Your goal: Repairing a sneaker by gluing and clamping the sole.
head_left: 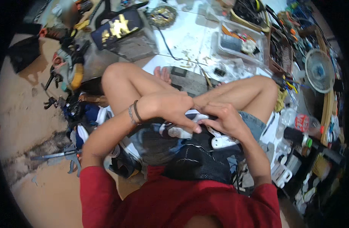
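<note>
In my lap lies a white and dark blue piece that looks like a shoe [179,132], partly covered by my fingers. My left hand [168,108] reaches across its top, thumb stretched over the near side. On the other side my right hand [224,117] is closed, with bent fingers pinching the piece's white edge. A white flap with small holes [222,141] hangs below my right hand; whether it belongs to the same piece I cannot tell. Under both hands a black textured cloth or pad [197,163] covers my lap.
Dark blue and white shoes [91,114] lie left of my knee, near a grey caulking-type gun [70,155]. Ahead stand a clear plastic bin [241,43] and a round tray of small bits [162,17]. A fan [319,71] and plastic bottle [301,122] are at right.
</note>
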Demonstrator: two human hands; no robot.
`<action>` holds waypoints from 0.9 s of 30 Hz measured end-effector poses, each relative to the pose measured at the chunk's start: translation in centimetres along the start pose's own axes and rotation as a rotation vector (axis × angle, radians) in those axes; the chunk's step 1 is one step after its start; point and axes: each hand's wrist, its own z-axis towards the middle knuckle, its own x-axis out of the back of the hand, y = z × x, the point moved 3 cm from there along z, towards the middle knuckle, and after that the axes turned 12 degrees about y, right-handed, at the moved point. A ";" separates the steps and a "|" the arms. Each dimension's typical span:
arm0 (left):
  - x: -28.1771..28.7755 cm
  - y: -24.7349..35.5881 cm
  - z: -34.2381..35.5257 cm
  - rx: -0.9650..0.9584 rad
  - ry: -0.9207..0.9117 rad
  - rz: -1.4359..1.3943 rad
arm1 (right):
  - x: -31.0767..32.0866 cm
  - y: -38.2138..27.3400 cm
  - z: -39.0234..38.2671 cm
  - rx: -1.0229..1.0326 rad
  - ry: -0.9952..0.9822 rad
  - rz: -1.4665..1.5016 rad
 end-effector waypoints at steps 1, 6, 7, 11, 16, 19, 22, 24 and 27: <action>-0.3 -0.9 -0.2 0.010 0.077 -0.316 | 0.2 0.0 -0.1 -0.002 0.042 0.002; -1.4 -4.1 -2.5 0.361 0.424 -1.036 | 0.6 0.0 0.0 -0.014 0.089 0.009; -0.6 -4.4 -1.5 0.241 0.553 -0.753 | 0.7 -0.1 0.0 -0.021 0.100 0.033; 0.8 -9.5 6.7 0.215 0.504 -0.302 | 2.7 0.4 -0.8 -0.020 0.147 -0.002; -1.7 -17.8 7.1 0.601 0.727 0.134 | 3.4 0.8 -1.1 -0.092 0.275 0.156; -1.2 -15.2 8.3 0.550 0.708 0.186 | 4.4 0.8 -2.6 -0.132 0.304 0.125; -0.5 -14.2 8.1 0.475 0.726 0.285 | 4.4 0.4 -2.8 -0.081 0.317 0.140; -0.5 -14.2 7.8 0.327 0.882 0.310 | 4.1 0.5 -2.8 -0.043 0.327 0.171; -0.5 -14.3 7.6 0.342 0.921 0.386 | 4.4 0.8 -3.3 -0.079 0.350 0.218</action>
